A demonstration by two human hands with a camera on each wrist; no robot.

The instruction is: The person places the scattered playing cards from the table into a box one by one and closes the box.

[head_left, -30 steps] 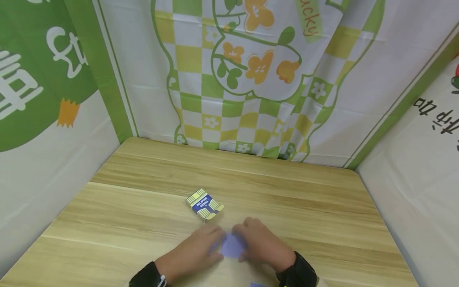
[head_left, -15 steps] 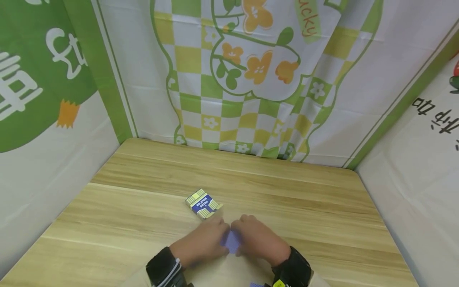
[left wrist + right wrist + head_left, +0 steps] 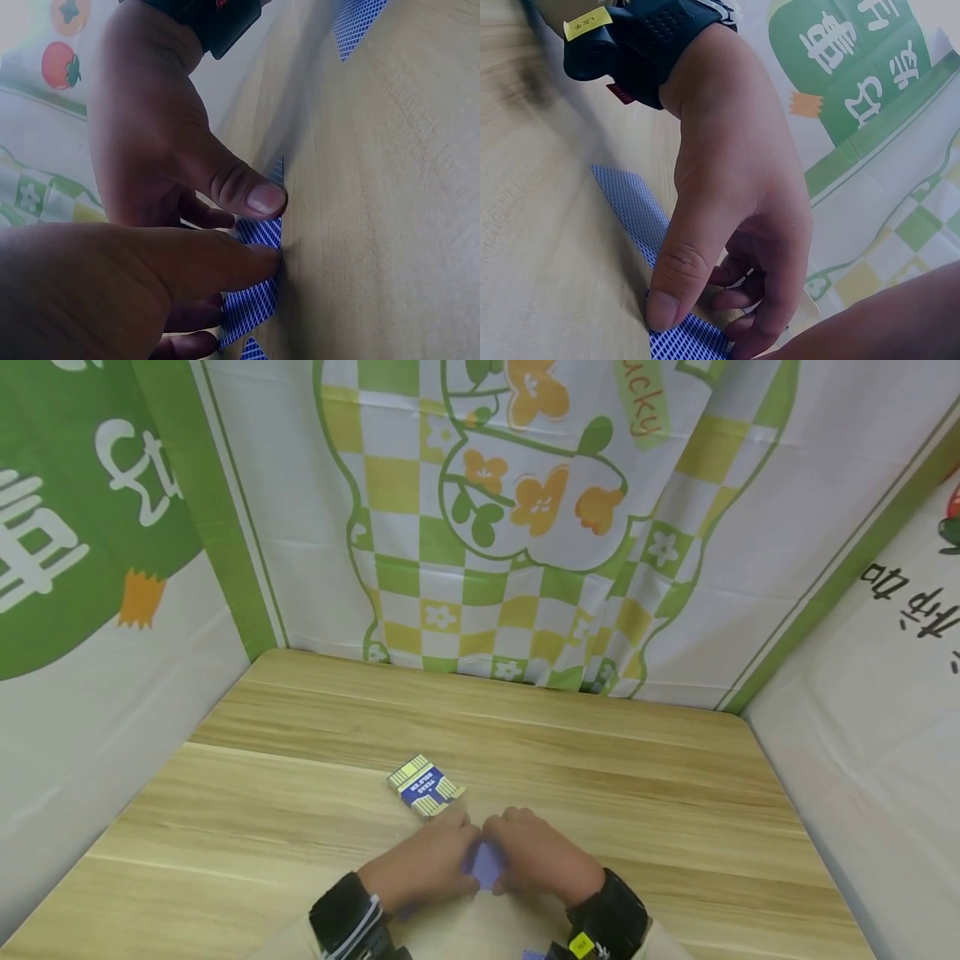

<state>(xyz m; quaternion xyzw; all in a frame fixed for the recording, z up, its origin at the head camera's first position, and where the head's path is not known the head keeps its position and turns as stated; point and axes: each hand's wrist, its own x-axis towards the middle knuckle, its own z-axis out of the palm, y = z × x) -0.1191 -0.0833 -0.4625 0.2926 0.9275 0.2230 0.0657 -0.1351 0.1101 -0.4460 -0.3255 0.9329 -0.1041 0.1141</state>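
Blue-patterned playing cards [image 3: 487,866] stand between my two hands, close over the table at its near side. My left hand [image 3: 431,857] grips them from the left, my right hand [image 3: 543,860] from the right. Both thumbs press the near edge, and the other fingers curl behind. In the left wrist view the cards [image 3: 251,304] look tilted, their lower edge right at the tabletop. The right wrist view shows the left thumb [image 3: 664,309] on the cards [image 3: 686,341]. The hands cover most of the cards' sides.
An open card box [image 3: 427,787], yellow and blue, lies just beyond the left hand. One blue card corner [image 3: 534,955] shows near the right wrist, another [image 3: 407,913] beneath the left wrist. Printed cloth [image 3: 510,610] walls the wooden table [image 3: 637,768] on three sides.
My left hand has moved right and the hands have drawn together, narrowing the visible strip of cards. A card corner has come into view under the left wrist. The last half second shows little motion.
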